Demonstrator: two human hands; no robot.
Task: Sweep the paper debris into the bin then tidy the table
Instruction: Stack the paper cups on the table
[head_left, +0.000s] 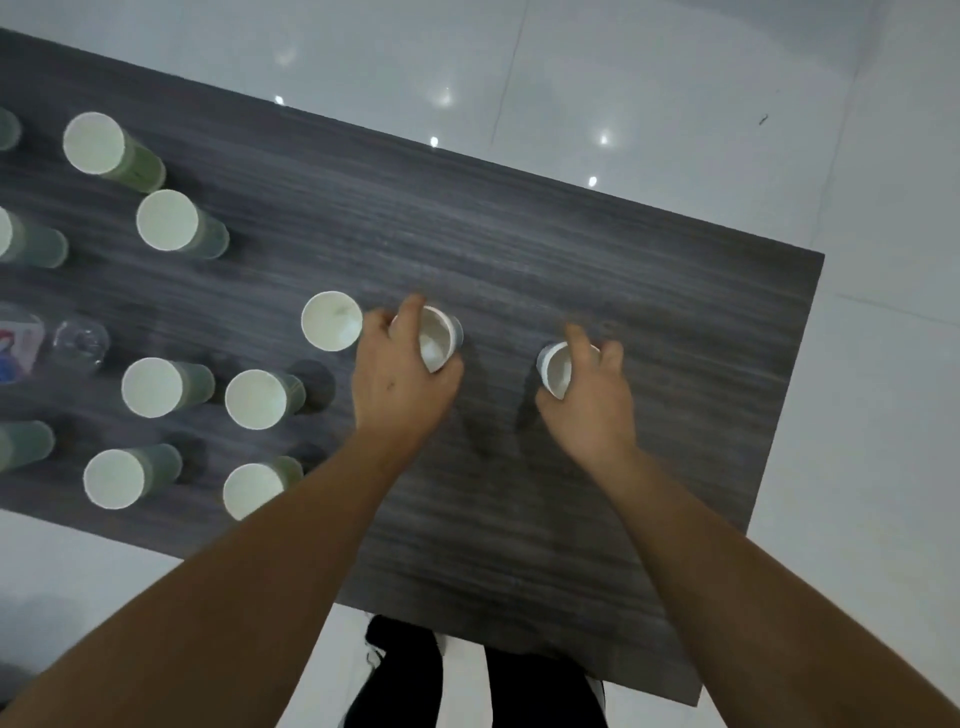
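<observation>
Two paper cups stand near the middle of the dark wood-grain table (649, 291). My left hand (400, 384) wraps its fingers around one paper cup (439, 340), white inside, bluish outside. My right hand (592, 400) grips a second, similar cup (556, 369) from its right side. Another upright cup (331, 320) stands just left of my left hand, apart from it. No paper debris and no bin appear in view.
Several pale green paper cups (166, 221) stand upright across the table's left half. A clear plastic bottle (57, 345) lies on its side at the left edge. The glossy white floor (675, 78) surrounds the table; my legs show below its near edge.
</observation>
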